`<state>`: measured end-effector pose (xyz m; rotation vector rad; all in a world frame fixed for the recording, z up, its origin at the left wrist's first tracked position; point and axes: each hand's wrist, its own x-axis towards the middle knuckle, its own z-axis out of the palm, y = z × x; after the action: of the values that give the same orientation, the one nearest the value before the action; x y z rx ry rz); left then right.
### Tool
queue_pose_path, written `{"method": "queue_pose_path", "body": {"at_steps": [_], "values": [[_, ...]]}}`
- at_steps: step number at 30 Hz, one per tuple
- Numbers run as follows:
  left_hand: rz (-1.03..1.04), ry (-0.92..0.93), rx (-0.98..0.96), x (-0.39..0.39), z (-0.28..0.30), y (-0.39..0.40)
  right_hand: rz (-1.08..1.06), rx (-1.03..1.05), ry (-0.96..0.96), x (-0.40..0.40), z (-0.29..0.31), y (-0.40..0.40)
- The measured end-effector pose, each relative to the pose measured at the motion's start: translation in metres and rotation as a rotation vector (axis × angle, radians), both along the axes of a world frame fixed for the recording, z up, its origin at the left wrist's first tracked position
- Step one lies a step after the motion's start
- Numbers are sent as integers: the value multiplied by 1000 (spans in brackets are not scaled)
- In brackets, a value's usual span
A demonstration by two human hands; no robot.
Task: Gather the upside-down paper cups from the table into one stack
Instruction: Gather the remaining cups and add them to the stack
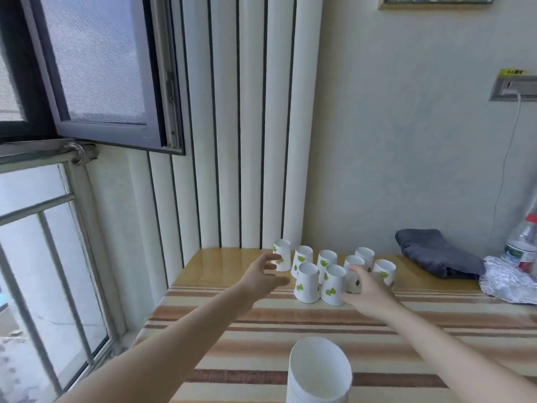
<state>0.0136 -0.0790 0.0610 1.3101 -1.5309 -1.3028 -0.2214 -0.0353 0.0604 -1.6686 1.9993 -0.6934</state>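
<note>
Several upside-down white paper cups with green leaf prints stand grouped at the far middle of the table, among them a front-left cup (306, 283), a front-right cup (333, 285) and a far-left cup (282, 255). A stack of upside-down cups (319, 373) stands at the near edge. My left hand (263, 276) hovers open just left of the group, fingers spread toward the far-left cup. My right hand (367, 289) reaches in from the right, fingers spread around a cup (354, 274) behind the front-right one; whether it touches is unclear.
The table (261, 330) has a striped brown and cream cover. A folded dark grey cloth (436, 257), crumpled foil (508, 282) and a plastic bottle (524, 245) lie at the far right. An open window (96, 71) and railing are to the left.
</note>
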Motion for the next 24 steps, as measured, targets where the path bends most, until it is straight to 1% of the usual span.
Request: {"method": "queue_pose_path", "body": {"at_steps": [3, 6, 8, 11, 14, 16, 19, 21, 22, 23, 24], "values": [[-72, -317, -107, -28, -14, -38, 51, 52, 167, -7, -5, -37], [-182, -641, -231, -54, -28, -66, 92, 158, 293, -11, -15, -67], [-244, -754, -274, -68, -36, -82, 110, 188, 367, -12, -20, -83], [-295, -873, -317, -83, -47, -101, 114, 196, 455, -14, -29, -102], [-321, -983, -356, -91, -54, -109, 113, 184, 446, -15, -40, -107], [-295, -1049, -398, -92, -55, -107, 107, 132, 422, -15, -45, -104], [-190, -1099, -423, -84, -50, -98, 56, 98, 424, -16, -43, -93], [-123, -1041, -337, -73, -45, -91, -3, 96, 359, -18, -35, -83], [-79, -966, -268, -65, -40, -84, -46, 94, 281, -19, -30, -77], [-23, -854, -189, -57, -33, -77, -97, 88, 162, -19, -22, -70], [43, -692, -96, -49, -25, -69, -154, 77, -2, -18, -13, -63]]}}
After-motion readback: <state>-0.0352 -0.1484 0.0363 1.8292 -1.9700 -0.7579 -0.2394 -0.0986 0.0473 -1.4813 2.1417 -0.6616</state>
